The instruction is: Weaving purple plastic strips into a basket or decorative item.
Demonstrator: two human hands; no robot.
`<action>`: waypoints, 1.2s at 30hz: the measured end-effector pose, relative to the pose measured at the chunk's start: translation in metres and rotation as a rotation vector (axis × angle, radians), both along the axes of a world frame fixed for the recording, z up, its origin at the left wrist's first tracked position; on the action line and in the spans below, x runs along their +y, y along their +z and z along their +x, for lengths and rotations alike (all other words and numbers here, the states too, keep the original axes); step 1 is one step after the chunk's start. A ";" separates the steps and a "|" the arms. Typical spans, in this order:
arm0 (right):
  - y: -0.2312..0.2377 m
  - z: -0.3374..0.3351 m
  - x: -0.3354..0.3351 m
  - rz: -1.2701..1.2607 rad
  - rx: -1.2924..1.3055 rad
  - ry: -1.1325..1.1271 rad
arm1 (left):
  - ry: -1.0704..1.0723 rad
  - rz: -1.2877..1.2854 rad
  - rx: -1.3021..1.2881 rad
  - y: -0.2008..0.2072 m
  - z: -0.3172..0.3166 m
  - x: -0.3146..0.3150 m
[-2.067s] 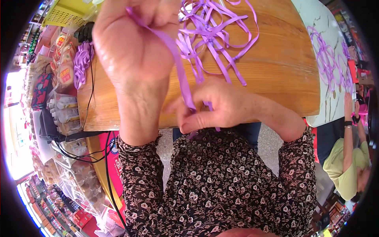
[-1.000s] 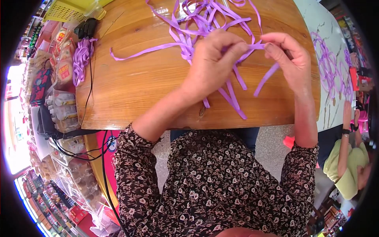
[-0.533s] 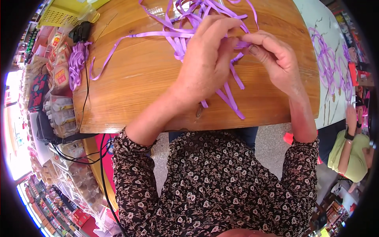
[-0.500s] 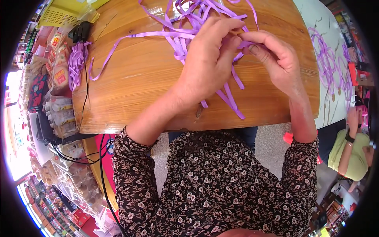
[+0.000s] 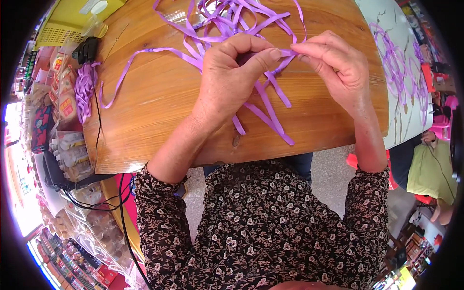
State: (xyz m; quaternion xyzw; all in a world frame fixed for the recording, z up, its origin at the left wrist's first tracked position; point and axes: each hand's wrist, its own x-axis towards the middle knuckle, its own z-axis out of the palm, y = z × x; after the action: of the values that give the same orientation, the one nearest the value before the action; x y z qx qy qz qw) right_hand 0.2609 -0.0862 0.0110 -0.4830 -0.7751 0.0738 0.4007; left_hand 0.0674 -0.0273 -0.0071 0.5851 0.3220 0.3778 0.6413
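Note:
A flat purple ribbon (image 5: 287, 52) is stretched between my two hands above the wooden table (image 5: 159, 121). My left hand (image 5: 229, 72) pinches it between thumb and forefinger, its other fingers curled. Facing it, my right hand (image 5: 340, 70) holds the same ribbon with thumb and forefinger, the tips close together. Just below the ribbon is a small darker purple knot or band (image 5: 271, 73). Loose ribbon ends (image 5: 270, 116) hang down across the wood toward me. Behind my hands lies a tangled pile of purple ribbons (image 5: 224, 26), partly covered by my left hand.
A bundle of purple ribbon (image 5: 86, 89) hangs at the table's left edge, beside a black object (image 5: 86, 50). Farther back are a yellow basket (image 5: 58, 36) and a clear cup (image 5: 99, 30). More ribbons (image 5: 396, 67) lie on the white marbled table. Another person (image 5: 430, 169) is at the right.
My left hand has shifted left and a little down, away from the right hand, so more ribbon shows between them. The person at the right has changed posture.

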 end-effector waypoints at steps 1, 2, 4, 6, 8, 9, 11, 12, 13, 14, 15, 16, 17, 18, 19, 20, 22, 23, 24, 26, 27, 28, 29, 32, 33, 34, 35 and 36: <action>0.000 0.000 0.000 -0.003 0.000 -0.002 | -0.020 0.025 -0.024 0.000 0.000 0.001; 0.002 0.000 -0.001 0.006 -0.088 -0.005 | -0.038 0.051 -0.048 0.000 -0.001 0.001; 0.004 -0.001 -0.002 0.013 -0.176 -0.007 | -0.048 0.075 -0.032 -0.001 -0.003 0.004; 0.004 -0.003 -0.004 -0.080 -0.166 0.010 | -0.057 0.099 -0.015 -0.004 -0.004 0.008; 0.002 -0.001 -0.003 -0.244 -0.021 0.070 | -0.043 0.220 0.040 -0.008 -0.004 0.011; 0.002 -0.001 -0.003 -0.406 0.124 0.129 | -0.041 0.220 0.040 -0.009 -0.004 0.013; 0.000 -0.003 -0.004 -0.486 0.340 0.206 | -0.049 0.281 0.018 -0.009 -0.004 0.013; -0.001 -0.004 -0.005 -0.562 0.557 0.279 | -0.047 0.282 0.019 -0.007 -0.003 0.011; -0.005 -0.005 -0.005 -0.562 0.557 0.281 | -0.059 0.112 -0.084 -0.003 0.000 0.008; -0.012 -0.006 -0.005 -0.623 0.760 0.349 | -0.073 -0.059 -0.187 0.000 0.001 0.004; -0.017 -0.007 -0.005 -0.681 0.965 0.417 | -0.074 -0.058 -0.187 -0.001 0.000 0.002; -0.020 -0.010 -0.006 -0.680 0.965 0.416 | -0.086 -0.128 -0.252 -0.002 0.000 -0.001; -0.023 -0.013 -0.005 -0.705 1.096 0.435 | -0.099 -0.199 -0.317 -0.003 0.000 -0.003; -0.024 -0.015 -0.004 -0.729 1.228 0.451 | -0.102 -0.199 -0.318 -0.003 0.001 -0.006; -0.023 -0.015 -0.004 -0.727 1.227 0.448 | -0.051 -0.149 -0.354 -0.003 0.004 -0.011; -0.021 -0.016 -0.003 -0.669 1.228 0.424 | 0.006 -0.097 -0.387 -0.003 0.006 -0.015; -0.016 -0.022 -0.001 -0.611 1.229 0.401 | 0.019 0.021 -0.403 -0.004 0.009 -0.018; -0.013 -0.026 -0.002 -0.536 1.084 0.282 | 0.029 0.137 -0.418 -0.004 0.010 -0.019; -0.011 -0.029 -0.002 -0.461 0.938 0.166 | 0.030 0.136 -0.417 -0.005 0.009 -0.018; -0.016 -0.030 0.001 -0.325 0.723 0.124 | 0.088 0.060 -0.371 -0.005 0.009 -0.018; -0.018 -0.030 0.001 -0.190 0.505 0.082 | 0.086 0.058 -0.371 -0.004 0.010 -0.019; -0.017 -0.029 0.001 -0.191 0.506 0.079 | 0.098 0.000 -0.347 -0.003 0.011 -0.020; -0.016 -0.028 0.001 -0.098 0.337 0.042 | 0.112 -0.056 -0.321 -0.003 0.011 -0.021; -0.014 -0.031 -0.001 0.040 0.119 -0.033 | 0.091 -0.036 -0.253 -0.007 0.011 -0.020; -0.014 -0.033 -0.002 0.089 0.069 -0.071 | 0.091 -0.039 -0.251 -0.008 0.012 -0.020; -0.014 -0.036 -0.001 0.085 0.071 -0.071 | 0.114 -0.031 -0.248 -0.008 0.012 -0.020; -0.015 -0.038 -0.001 0.108 0.067 -0.083 | 0.137 -0.024 -0.244 -0.009 0.012 -0.020; -0.016 -0.041 0.000 0.131 0.064 -0.096 | 0.138 -0.029 -0.239 -0.009 0.013 -0.020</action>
State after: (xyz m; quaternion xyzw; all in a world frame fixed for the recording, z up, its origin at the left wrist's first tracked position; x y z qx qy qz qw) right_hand 0.2203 -0.0866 -0.0047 -0.4896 -0.7411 0.0190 0.4590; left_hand 0.0802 -0.0470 -0.0156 0.5030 0.2880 0.4834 0.6560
